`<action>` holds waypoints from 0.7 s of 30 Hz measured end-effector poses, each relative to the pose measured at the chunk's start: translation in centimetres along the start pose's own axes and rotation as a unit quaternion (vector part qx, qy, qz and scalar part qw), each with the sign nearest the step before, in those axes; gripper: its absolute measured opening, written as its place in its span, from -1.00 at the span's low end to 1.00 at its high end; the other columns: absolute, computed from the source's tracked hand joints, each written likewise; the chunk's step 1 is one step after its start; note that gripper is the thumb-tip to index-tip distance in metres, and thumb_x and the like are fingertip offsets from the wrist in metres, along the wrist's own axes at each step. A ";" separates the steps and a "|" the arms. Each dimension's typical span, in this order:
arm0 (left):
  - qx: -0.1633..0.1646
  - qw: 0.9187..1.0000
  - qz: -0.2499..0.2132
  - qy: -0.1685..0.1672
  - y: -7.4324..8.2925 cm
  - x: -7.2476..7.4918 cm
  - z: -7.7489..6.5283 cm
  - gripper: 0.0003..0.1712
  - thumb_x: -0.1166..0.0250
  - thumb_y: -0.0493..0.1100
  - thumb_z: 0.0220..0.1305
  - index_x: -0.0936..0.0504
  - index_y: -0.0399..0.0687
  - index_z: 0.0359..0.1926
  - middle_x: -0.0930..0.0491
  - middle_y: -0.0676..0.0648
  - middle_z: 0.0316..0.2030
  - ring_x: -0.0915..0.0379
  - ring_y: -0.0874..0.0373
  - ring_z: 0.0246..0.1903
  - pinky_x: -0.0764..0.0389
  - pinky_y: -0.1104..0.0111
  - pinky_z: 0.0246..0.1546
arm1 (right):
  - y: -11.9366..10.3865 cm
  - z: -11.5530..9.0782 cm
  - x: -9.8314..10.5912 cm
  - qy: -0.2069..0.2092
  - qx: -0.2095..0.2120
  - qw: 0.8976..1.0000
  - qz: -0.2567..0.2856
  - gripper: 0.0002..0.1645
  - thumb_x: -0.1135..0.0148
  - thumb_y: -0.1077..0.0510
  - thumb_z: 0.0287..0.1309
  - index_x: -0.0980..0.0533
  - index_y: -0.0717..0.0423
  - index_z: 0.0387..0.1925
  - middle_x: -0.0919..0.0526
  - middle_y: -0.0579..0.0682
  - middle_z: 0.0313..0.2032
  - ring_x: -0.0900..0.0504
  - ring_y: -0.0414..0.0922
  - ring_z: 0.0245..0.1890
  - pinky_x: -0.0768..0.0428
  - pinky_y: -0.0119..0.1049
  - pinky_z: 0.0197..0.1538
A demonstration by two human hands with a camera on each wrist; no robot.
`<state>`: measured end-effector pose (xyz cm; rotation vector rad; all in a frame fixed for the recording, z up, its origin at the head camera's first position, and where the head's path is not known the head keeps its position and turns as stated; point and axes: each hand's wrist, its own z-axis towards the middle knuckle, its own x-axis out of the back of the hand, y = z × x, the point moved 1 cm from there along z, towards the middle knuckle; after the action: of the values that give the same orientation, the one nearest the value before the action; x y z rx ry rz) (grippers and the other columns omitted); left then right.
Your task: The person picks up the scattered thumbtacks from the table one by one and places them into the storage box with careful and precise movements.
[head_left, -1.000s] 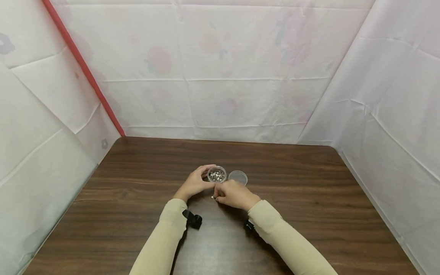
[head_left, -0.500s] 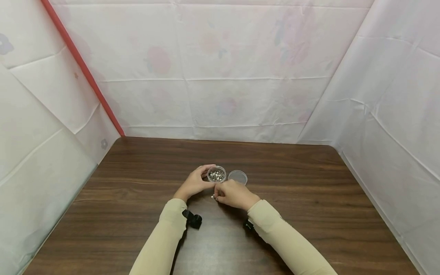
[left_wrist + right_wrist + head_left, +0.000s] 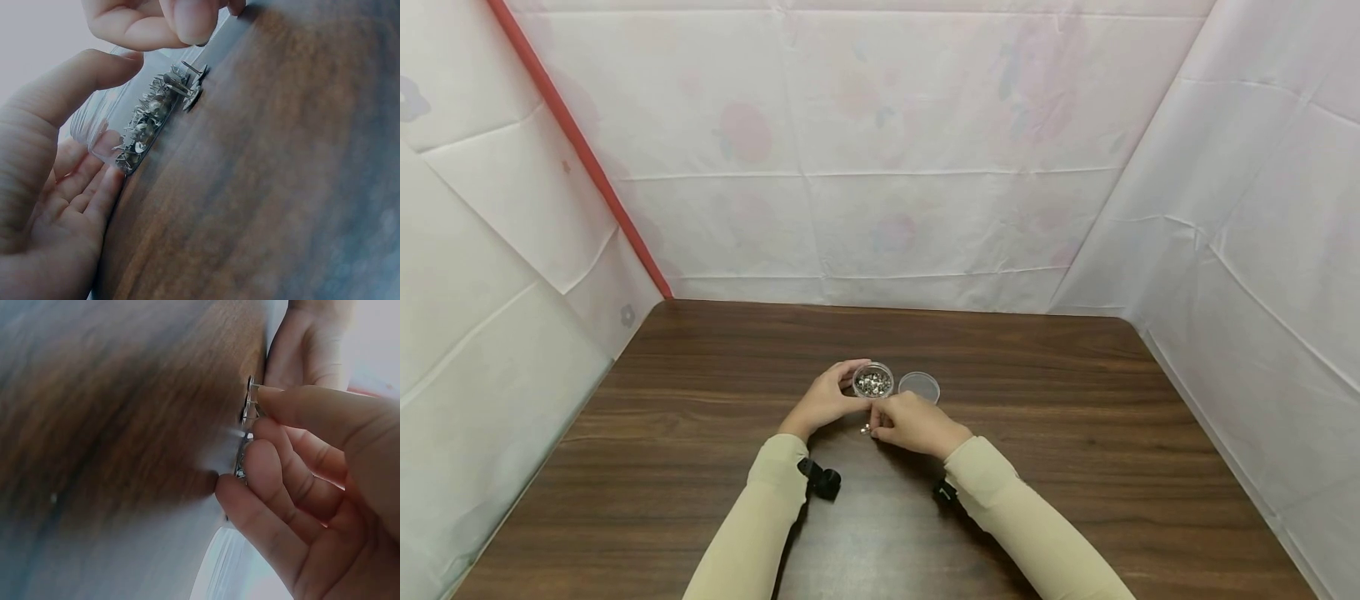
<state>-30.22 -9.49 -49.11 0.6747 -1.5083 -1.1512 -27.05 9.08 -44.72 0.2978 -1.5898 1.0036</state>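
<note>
My left hand [image 3: 826, 402] holds a round clear container [image 3: 100, 115] on the table, thumb on the near side and fingers round the far side. Inside lies a heap of silver thumbtacks [image 3: 873, 384]. A few loose thumbtacks [image 3: 192, 97] lie on the wood just in front of the container, pins pointing up. Right beside them is my right hand [image 3: 916, 423], fingers curled, with thumb tip [image 3: 269, 399] and index tip close together at the pins. Whether a tack sits between those fingertips is hidden.
A round clear lid [image 3: 920, 384] lies right of the container, partly behind my right hand. The dark wooden table [image 3: 1075, 433] spreads out around both arms. White printed cloth [image 3: 880, 142] hangs at the back and sides, with a red strip [image 3: 580, 146] at the left.
My right hand has shifted very slightly to the right, and a little more of the loose thumbtacks shows beside its fingertips. The left hand, container and lid have stayed put.
</note>
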 end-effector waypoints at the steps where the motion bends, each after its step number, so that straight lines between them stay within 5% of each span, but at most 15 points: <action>1: 0.000 1.000 -0.001 0.000 0.0 0.0 0.0 -0.21 -0.47 -0.05 -0.03 -0.37 0.14 0.26 -0.34 -0.03 0.21 -0.30 0.06 0.13 -0.42 0.08 0.17 | 0.0 0.0 0.0 -0.001 0.000 1.000 0.004 -0.91 -0.29 0.12 0.11 -0.53 -0.09 -0.46 -0.51 -0.27 -0.60 -0.43 -0.39 -0.59 -0.46 -0.49 -0.52; 13: 0.002 1.000 0.011 0.010 0.0 -0.1 -0.1 -0.10 -0.50 0.16 -0.16 -0.38 0.17 0.26 -0.34 0.02 0.20 -0.32 0.11 0.11 -0.48 0.09 0.11 | 0.5 -0.7 0.5 0.027 0.001 0.999 0.018 -0.94 -0.30 0.15 0.07 -0.56 0.00 -0.46 -0.56 -0.24 -0.58 -0.44 -0.39 -0.58 -0.50 -0.47 -0.48; 21: -0.002 1.000 0.004 0.005 0.2 -0.2 0.0 -0.10 -0.52 0.06 -0.14 -0.35 0.10 0.27 -0.31 -0.10 0.23 -0.30 -0.02 0.14 -0.45 -0.01 0.11 | 1.1 -1.0 1.2 0.038 -0.032 0.999 0.014 -0.93 -0.27 0.11 0.12 -0.55 -0.07 -0.45 -0.56 -0.25 -0.57 -0.44 -0.38 -0.61 -0.50 -0.45 -0.52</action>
<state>-30.11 -9.27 -49.00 0.6704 -1.4986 -1.1416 -27.48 10.90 -44.18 0.1915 -1.5585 0.9727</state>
